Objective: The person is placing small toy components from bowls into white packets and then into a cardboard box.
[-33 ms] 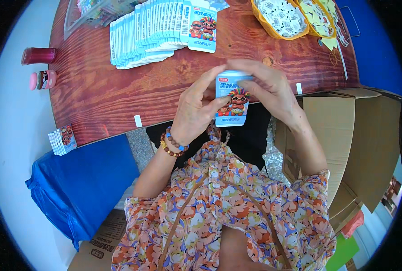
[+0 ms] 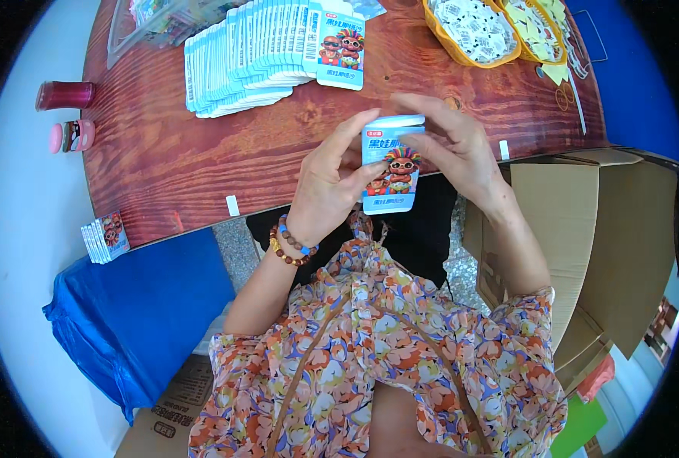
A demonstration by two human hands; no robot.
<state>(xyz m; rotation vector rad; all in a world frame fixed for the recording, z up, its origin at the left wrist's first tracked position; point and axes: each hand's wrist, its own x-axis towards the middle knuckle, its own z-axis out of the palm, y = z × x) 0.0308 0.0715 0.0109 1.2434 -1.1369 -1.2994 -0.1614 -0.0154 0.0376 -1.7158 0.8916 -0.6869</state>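
A small light-blue cardboard box (image 2: 389, 164) with two cartoon figures on its front stands upright between my hands, just off the table's near edge. My left hand (image 2: 332, 172), wearing beaded bracelets (image 2: 293, 244), grips its left side, thumb across the front. At the upper right, my right hand (image 2: 461, 153) has its thumb on the front edge and its fingers curved above and behind the top. The box's top looks folded over; what lies inside is hidden. Farther off is a long overlapping row of matching boxes (image 2: 255, 53), the end one (image 2: 341, 53) face up.
The reddish wooden table (image 2: 156, 168) bears yellow baskets (image 2: 519, 53) of small packets and slips, and a clear plastic bin (image 2: 118, 42). Two jars (image 2: 66, 95) stand left. A short stack of boxes (image 2: 104, 238) sits at the left corner. An open carton (image 2: 561, 221) stands right.
The fingers of my right hand have lifted slightly from the box's top, leaving its upper edge more exposed. The box has barely shifted.
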